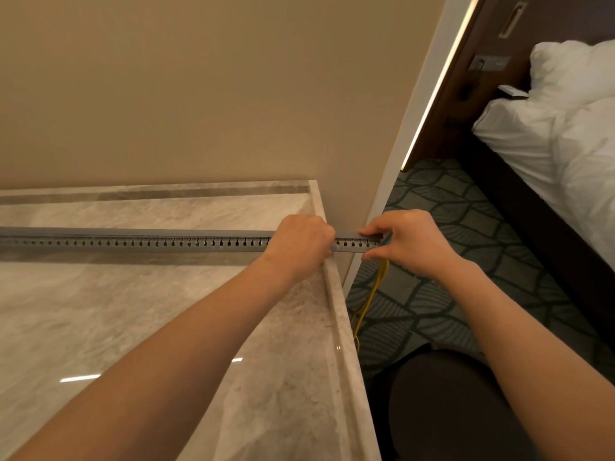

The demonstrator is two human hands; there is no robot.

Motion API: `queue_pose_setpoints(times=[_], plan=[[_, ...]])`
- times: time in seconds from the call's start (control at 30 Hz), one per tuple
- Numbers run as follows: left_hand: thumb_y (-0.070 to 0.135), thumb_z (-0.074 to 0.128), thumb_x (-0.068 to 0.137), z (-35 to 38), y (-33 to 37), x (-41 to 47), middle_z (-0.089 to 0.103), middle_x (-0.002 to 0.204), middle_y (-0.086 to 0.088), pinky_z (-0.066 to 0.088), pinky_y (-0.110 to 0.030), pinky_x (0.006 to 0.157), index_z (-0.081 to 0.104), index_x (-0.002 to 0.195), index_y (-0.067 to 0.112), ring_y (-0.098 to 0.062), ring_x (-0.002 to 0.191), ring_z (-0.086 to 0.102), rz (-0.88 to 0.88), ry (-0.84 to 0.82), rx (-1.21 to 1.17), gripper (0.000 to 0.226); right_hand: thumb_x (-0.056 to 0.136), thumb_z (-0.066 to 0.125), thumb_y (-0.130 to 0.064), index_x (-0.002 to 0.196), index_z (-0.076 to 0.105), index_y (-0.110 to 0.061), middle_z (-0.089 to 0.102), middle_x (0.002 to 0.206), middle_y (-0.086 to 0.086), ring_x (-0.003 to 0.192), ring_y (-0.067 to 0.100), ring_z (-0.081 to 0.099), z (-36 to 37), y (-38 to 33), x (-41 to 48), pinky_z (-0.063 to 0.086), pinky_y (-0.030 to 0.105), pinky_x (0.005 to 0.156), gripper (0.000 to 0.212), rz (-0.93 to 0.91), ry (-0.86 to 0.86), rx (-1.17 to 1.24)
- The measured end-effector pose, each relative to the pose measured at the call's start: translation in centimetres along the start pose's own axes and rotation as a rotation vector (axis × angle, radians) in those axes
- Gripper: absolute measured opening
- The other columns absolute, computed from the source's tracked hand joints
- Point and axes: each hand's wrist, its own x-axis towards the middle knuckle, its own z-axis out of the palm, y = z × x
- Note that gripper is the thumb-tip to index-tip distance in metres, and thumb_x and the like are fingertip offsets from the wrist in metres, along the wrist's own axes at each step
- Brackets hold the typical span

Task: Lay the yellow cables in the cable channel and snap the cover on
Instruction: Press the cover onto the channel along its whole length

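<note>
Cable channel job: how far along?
Done: yellow shows through slots in the cable channel; yellow cables hang from its end. In hand: left hand grips the channel, right hand pinches its overhanging end. Left: whether the cover is fully snapped on cannot be told.

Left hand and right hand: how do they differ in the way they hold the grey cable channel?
The left hand wraps over the cable channel, fingers curled; the right hand pinches its end between finger and thumb. The left hand is over the marble counter; the right hand is past its edge, above the carpet. Both hold the same channel.
</note>
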Motion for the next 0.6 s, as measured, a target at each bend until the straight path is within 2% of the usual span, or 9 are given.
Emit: queue_pose_setpoints(times=[0.23,0.3,0.4,0.6], plan=[[0.029,0.048,0.095,0.8,-0.4,-0.2,0.066,0.099,-0.005,0.032,-0.032,0.062,0.059,0.105,0.013,-0.026,0.087,0.061,-0.003,0.033,-0.017,0.022,0.067,0.08,-0.034,0.099,0.072,-0.022,0.071,0.09,-0.008,0.074,-0.001,0.053,-0.3,0.0,0.3,0.035,0.015,0.07,0.035,-0.001,-0.01,0.01],[0.024,0.048,0.095,1.3,-0.8,-0.7,0.065,0.104,-0.002,0.034,-0.031,0.061,0.054,0.114,0.016,-0.024,0.089,0.061,0.018,0.055,-0.07,0.022,0.068,0.08,-0.033,0.1,0.072,-0.022,0.071,0.09,-0.008,0.075,-0.002,0.052,-0.2,0.0,0.3,0.035,0.014,0.072,0.035,-0.004,-0.003,0.012],[0.02,0.048,0.094,1.6,-2.6,-1.7,0.063,0.108,0.003,0.037,-0.029,0.059,0.046,0.128,0.024,-0.021,0.089,0.06,0.046,0.044,-0.151,0.034,0.067,0.08,-0.032,0.099,0.072,-0.022,0.071,0.09,-0.007,0.076,-0.001,0.053,0.0,0.0,0.1,0.037,0.016,0.073,0.034,-0.024,0.024,0.006],[0.027,0.046,0.094,1.5,-4.9,-3.2,0.065,0.1,0.006,0.034,-0.029,0.056,0.049,0.119,0.025,-0.021,0.083,0.06,0.036,-0.014,-0.054,0.024,0.064,0.083,-0.025,0.094,0.074,-0.016,0.073,0.082,0.0,0.075,0.016,0.066,0.5,-0.2,-0.7,0.048,0.026,0.07,0.032,-0.116,0.128,-0.044]])
